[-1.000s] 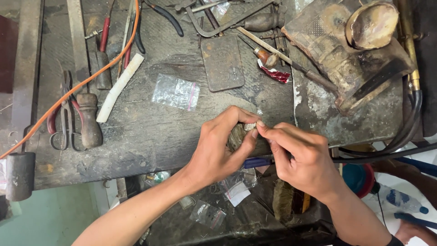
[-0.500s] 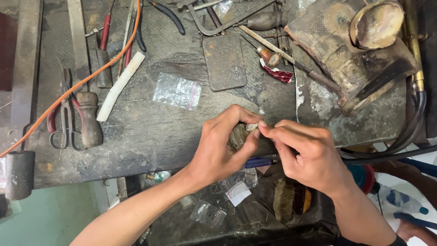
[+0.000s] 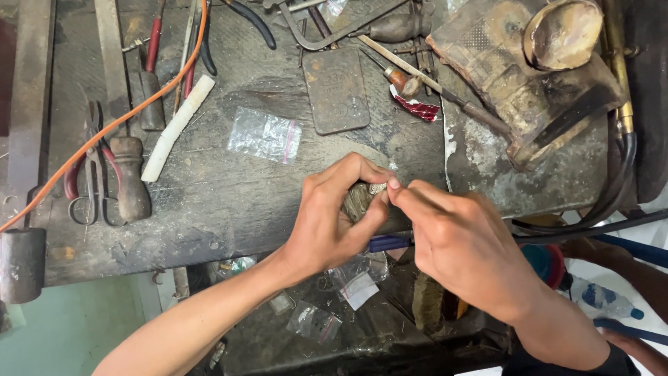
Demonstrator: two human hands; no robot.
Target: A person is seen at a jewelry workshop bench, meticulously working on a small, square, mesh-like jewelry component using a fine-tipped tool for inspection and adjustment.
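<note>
between both hands (image 3: 334,223) (image 3: 463,244), tiny metal piece (image 3: 377,188) unreadable

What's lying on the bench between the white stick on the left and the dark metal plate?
A small clear plastic bag lies on the bench between the white stick and the dark rectangular metal plate, seen from the head camera.

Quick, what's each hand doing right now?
Left hand: closed, pinching a small silvery piece against the wooden peg.
Right hand: closed, fingertips on the same piece; what it holds cannot be told.
</note>
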